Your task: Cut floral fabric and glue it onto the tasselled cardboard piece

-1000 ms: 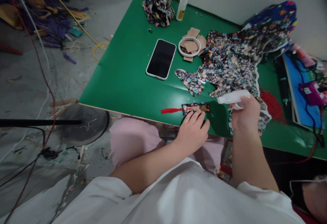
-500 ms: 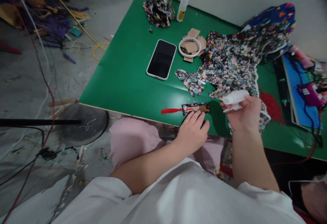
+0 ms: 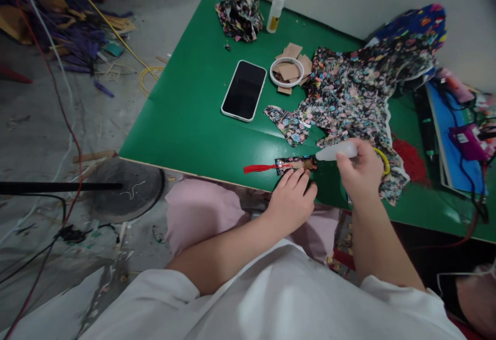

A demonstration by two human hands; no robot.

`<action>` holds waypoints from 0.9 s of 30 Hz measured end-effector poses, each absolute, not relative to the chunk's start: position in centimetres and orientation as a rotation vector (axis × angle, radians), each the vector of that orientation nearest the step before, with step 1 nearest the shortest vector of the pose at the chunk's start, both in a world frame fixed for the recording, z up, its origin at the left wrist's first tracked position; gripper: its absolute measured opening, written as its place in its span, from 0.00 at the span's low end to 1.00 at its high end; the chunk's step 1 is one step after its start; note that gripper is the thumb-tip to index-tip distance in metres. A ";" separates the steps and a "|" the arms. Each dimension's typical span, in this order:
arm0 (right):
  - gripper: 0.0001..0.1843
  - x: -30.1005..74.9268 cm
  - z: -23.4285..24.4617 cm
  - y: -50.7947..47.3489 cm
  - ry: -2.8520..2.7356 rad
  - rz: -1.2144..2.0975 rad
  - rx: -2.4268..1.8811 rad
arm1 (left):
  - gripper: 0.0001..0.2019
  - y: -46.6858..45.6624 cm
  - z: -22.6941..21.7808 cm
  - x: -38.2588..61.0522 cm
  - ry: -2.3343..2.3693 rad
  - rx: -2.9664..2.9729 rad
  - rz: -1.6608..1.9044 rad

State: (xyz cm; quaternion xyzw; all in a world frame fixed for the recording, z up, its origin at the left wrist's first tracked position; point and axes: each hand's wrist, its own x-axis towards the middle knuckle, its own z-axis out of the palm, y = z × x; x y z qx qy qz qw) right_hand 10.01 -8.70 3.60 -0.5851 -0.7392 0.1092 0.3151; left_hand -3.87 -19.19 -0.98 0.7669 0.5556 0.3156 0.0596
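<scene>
- The left hand (image 3: 292, 203) lay flat near the front edge of the green table (image 3: 186, 118), its fingers (image 3: 297, 177) together and pressing down on the near side of a small fabric-covered strip (image 3: 296, 164)
- That strip sat close to the table's front edge, with a red tassel (image 3: 259, 168) trailing off toward nine o'clock
- The right hand (image 3: 360, 172) was closed around a small white squeeze bottle (image 3: 336, 151), tipped so the nozzle pointed toward nine o'clock and sat just beside the strip's right end
- A yellow band (image 3: 383, 160) showed at the far side of the right hand; what it belonged to could not be told
- The work looked to be at the gluing step: the strip pinned down, the nozzle brought up to its end
- The next move seemed to call for a gentle squeeze and a steady nozzle on the strip, the left hand holding it flat and clear of the wet spot
- At twelve o'clock from the strip lay a large piece of flowered cloth (image 3: 349, 92); at eleven o'clock, a phone (image 3: 244, 90) face up, a roll of tape (image 3: 287, 72) on cardboard pieces (image 3: 293, 50), a second glue bottle (image 3: 275, 6) and a crumpled wad of cloth (image 3: 240, 13)
</scene>
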 end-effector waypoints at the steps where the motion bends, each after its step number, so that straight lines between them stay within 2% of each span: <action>1: 0.15 10.0 3.6 -8.9 -2.024 0.207 -1.538 | 0.14 -19.2 -1.0 -3.9 1.682 2.323 0.950; 5: 0.15 10.0 3.6 -9.0 -2.152 0.045 -1.500 | 0.14 -19.2 -0.9 -3.9 1.671 2.321 0.918; 27: 0.16 9.2 3.7 -9.1 -2.297 -0.088 -1.416 | 0.14 -19.0 -0.9 -3.9 1.678 2.329 0.952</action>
